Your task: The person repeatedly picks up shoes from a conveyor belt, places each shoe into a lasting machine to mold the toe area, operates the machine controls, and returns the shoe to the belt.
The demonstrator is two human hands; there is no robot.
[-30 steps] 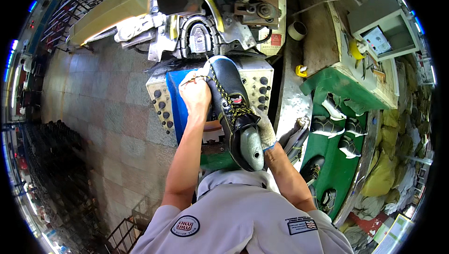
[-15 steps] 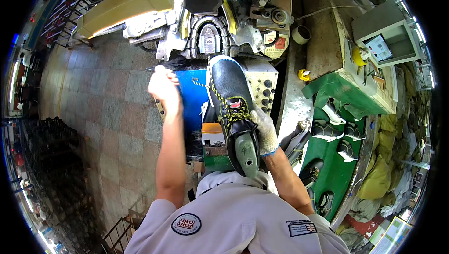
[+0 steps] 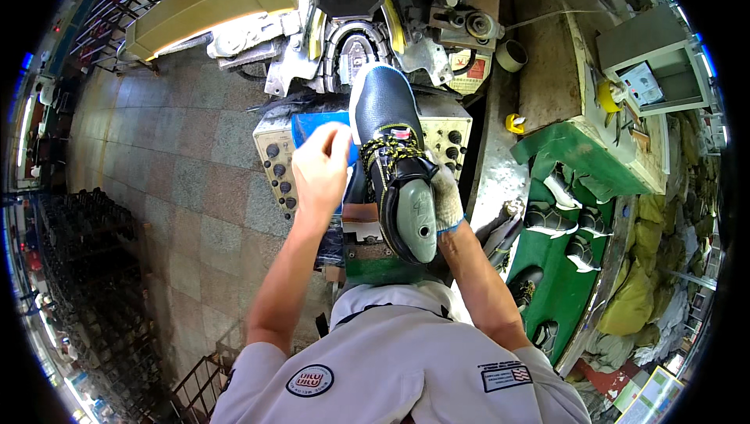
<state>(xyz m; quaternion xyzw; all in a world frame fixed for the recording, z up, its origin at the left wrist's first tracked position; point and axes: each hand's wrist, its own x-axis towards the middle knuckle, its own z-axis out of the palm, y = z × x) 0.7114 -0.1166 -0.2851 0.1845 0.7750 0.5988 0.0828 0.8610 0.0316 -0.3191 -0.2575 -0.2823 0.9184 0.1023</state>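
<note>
A black leather shoe upper point(image 3: 387, 100) with yellow-and-black laces point(image 3: 391, 146) sits on a grey-green shoe last point(image 3: 416, 221), toe pointing away from me. My right hand point(image 3: 448, 199), in a pale knitted glove, grips it from the right side near the heel. The shoe hides part of those fingers. My bare left hand point(image 3: 322, 170) is closed just left of the shoe, its fingers curled together; what they hold, if anything, cannot be made out. Beyond the toe stands a machine with a horseshoe-shaped metal clamp point(image 3: 356, 42).
Control panels with black knobs point(image 3: 278, 170) flank a blue sheet point(image 3: 312, 121) below the machine. To the right, several shoes lie on a green rack point(image 3: 551, 252) beside a worn bench point(image 3: 547, 72). Dark racks point(image 3: 94, 268) stand on the tiled floor point(image 3: 187, 166) at left.
My left hand has moved right and slightly nearer, to beside the shoe. The shoe has shifted up toward the clamp, with my right hand still on it.
</note>
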